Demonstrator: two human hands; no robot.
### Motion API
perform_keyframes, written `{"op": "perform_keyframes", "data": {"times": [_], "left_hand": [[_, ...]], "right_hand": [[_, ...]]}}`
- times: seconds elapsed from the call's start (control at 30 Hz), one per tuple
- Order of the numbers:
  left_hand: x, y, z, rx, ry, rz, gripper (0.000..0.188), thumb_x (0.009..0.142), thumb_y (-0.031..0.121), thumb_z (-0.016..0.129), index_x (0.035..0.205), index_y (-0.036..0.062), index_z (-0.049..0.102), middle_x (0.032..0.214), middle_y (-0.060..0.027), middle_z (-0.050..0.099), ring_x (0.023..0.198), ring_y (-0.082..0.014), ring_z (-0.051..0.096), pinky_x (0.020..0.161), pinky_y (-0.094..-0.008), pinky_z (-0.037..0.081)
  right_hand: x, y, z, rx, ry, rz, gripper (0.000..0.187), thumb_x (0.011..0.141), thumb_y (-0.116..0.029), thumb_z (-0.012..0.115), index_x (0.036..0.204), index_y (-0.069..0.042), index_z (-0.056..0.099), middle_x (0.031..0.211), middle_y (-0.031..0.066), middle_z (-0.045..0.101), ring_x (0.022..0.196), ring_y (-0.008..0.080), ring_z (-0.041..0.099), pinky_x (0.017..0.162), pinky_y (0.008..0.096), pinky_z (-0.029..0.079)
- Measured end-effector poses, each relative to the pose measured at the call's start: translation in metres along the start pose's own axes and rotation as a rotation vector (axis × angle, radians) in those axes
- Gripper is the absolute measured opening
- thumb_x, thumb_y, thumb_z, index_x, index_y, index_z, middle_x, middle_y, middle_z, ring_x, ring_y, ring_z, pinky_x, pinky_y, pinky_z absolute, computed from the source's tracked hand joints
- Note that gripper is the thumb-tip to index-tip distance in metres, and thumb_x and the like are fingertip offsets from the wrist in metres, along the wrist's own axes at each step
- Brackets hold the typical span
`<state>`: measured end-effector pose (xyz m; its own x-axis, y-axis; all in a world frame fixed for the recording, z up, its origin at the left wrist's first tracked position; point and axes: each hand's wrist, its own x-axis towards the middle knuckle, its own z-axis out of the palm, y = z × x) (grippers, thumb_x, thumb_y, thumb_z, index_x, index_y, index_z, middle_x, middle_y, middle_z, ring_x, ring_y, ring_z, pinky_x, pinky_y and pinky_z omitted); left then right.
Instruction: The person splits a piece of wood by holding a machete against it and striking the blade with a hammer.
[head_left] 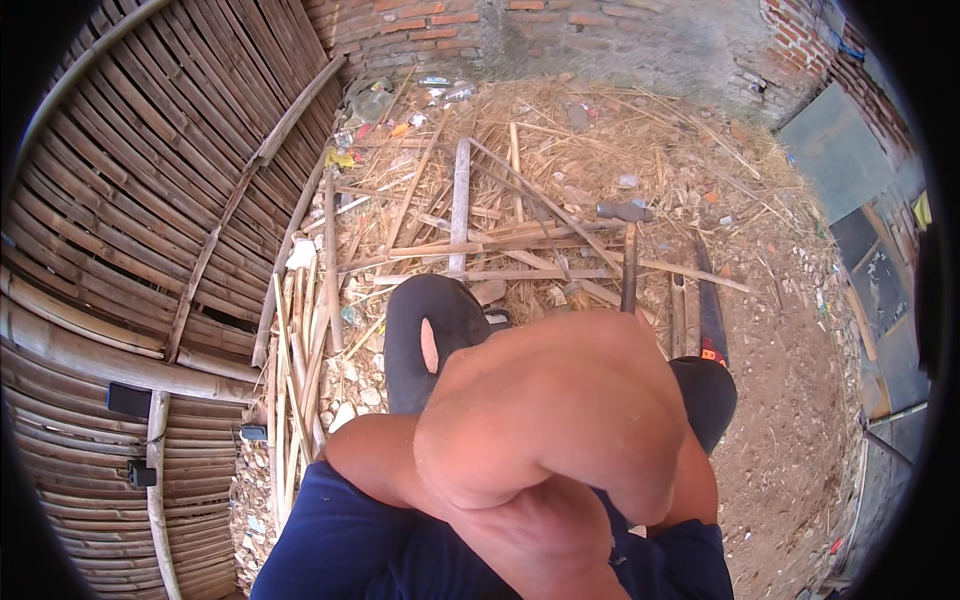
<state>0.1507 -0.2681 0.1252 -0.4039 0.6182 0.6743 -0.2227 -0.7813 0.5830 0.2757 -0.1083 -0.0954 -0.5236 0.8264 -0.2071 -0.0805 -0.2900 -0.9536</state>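
A bare arm (555, 410) is bent across the middle of the view, very near, and hides much of my lap. My left arm (375, 455) runs from its dark blue sleeve into this bent shape, and my left hand does not show. On the other side my right arm (695, 485) passes behind it. A hammer (629, 265) sticks out beyond the bent arm, head away from me. A bit of skin of my right hand (641, 318) shows at its handle, closed on it; most fingers are hidden. Just right of the hammer lies a handsaw (711, 305) with an orange-and-black handle.
Bamboo strips (440, 250) lie crossed on the straw-littered ground ahead. More strips (295, 360) are bundled by my left side. A slatted bamboo wall (180, 150) rises at left, a brick wall (560, 40) at the back. Grey panels (838, 150) lean at right.
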Motion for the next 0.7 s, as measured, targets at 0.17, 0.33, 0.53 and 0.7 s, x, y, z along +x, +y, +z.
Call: {"op": "perform_keyframes", "data": {"times": [0.17, 0.33, 0.53, 0.7], "left_hand": [[0.001, -0.004, 0.003, 0.0, -0.009, 0.005, 0.026, 0.09, 0.021, 0.074, 0.08, 0.0118, 0.052, 0.071, -0.0054, 0.056, 0.059, -0.0225, 0.058, 0.056, -0.032, 0.04], [-0.001, -0.003, 0.007, 0.021, -0.021, 0.028, 0.027, 0.089, 0.023, 0.076, 0.082, 0.0124, 0.052, 0.073, -0.0046, 0.056, 0.059, -0.0218, 0.058, 0.056, -0.0314, 0.04], [0.006, 0.002, 0.006, 0.08, -0.047, 0.091, 0.029, 0.088, 0.025, 0.079, 0.086, 0.0132, 0.053, 0.074, -0.0038, 0.056, 0.059, -0.0209, 0.058, 0.056, -0.0307, 0.04], [0.027, 0.003, -0.032, 0.372, -0.217, 0.355, 0.035, 0.086, 0.036, 0.081, 0.095, 0.0138, 0.055, 0.081, -0.0022, 0.057, 0.065, -0.0197, 0.06, 0.057, -0.0277, 0.04]], "right_hand": [[-0.006, -0.005, 0.007, 0.039, 0.076, -0.012, 0.043, 0.085, -0.004, 0.08, 0.098, -0.009, 0.039, 0.085, 0.0122, 0.063, 0.073, 0.0219, 0.071, 0.054, 0.0308, 0.055], [-0.002, -0.002, 0.005, -0.002, 0.034, -0.049, 0.044, 0.086, -0.004, 0.08, 0.098, -0.009, 0.038, 0.084, 0.012, 0.063, 0.073, 0.0217, 0.071, 0.053, 0.0307, 0.054], [-0.002, -0.008, 0.012, 0.076, 0.005, -0.039, 0.042, 0.087, -0.004, 0.079, 0.098, -0.009, 0.038, 0.081, 0.0131, 0.064, 0.066, 0.0173, 0.067, 0.05, 0.0279, 0.049], [-0.006, -0.003, 0.002, 0.025, 0.014, -0.063, 0.041, 0.087, -0.005, 0.078, 0.1, -0.008, 0.039, 0.078, 0.0135, 0.065, 0.059, 0.0132, 0.061, 0.049, 0.0264, 0.046]]}}
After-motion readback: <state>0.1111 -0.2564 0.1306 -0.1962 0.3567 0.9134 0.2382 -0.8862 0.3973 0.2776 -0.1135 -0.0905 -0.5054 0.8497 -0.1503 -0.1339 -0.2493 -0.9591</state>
